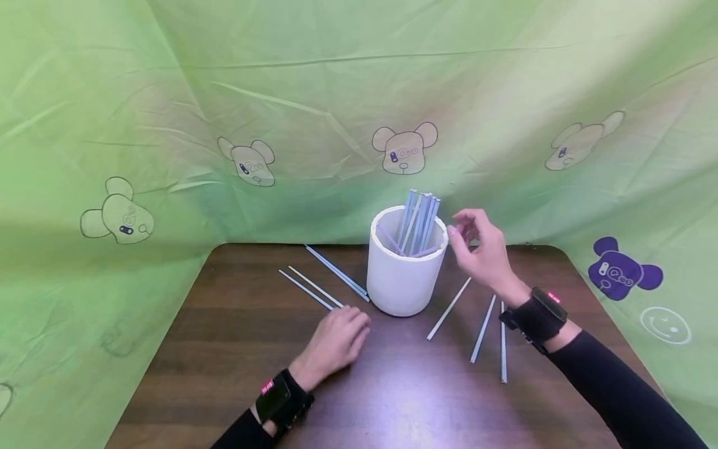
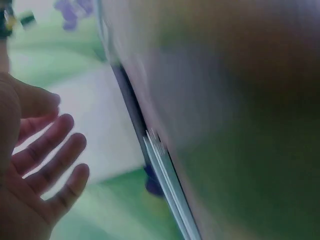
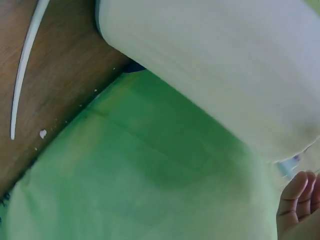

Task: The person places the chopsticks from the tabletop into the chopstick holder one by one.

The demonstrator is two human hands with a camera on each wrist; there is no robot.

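Observation:
A white cylindrical pot [image 1: 405,288] stands at the back of the table, with several thin blue, white and purple sticks [image 1: 421,218] upright or leaning in it. My right hand [image 1: 485,251] hovers beside the pot's right rim, thumb and fingers apart and loosely bent, holding nothing. Low over the table, left of the pot, my left hand [image 1: 335,340] overlaps the near end of a white stick [image 1: 314,285]. A blue stick [image 1: 305,289] lies alongside it. In the left wrist view the fingers [image 2: 70,150] are spread and relaxed, apart from the sticks [image 2: 172,187].
Blue sticks [image 1: 336,272] lie against the pot's left foot. To its right are a white stick [image 1: 449,310] and two blue sticks [image 1: 482,330], fanned out on the brown wooden table [image 1: 235,355]. Green cloth [image 1: 314,156] with printed bear heads hangs behind and at both sides.

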